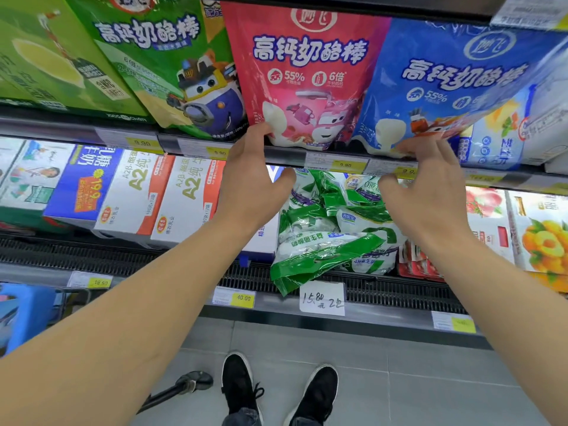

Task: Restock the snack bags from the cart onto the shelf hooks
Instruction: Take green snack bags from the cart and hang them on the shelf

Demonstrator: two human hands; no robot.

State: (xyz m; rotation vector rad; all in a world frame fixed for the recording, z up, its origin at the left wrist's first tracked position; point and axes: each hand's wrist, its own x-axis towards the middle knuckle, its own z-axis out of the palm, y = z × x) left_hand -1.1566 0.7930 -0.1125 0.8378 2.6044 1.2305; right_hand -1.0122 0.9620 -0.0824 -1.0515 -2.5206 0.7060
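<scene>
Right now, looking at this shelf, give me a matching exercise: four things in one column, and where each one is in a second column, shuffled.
Things:
1. pink bag
2. blue bag
3. green packets
4. handwritten price card

Places:
A. on the rail under the green packets
B. at the left hand's fingertips
C. piled on the lower shelf between both hands
D. above the right hand

Pairs: 1-B, 2-D, 3-C, 4-A

Pink bag [307,75] is showing "高钙奶酪棒", "55%"; white cartons [184,198] are reading "A2"; yellow tags [345,165] are displaying "9.90"; a handwritten sign [321,298] is reading "15.80".
</scene>
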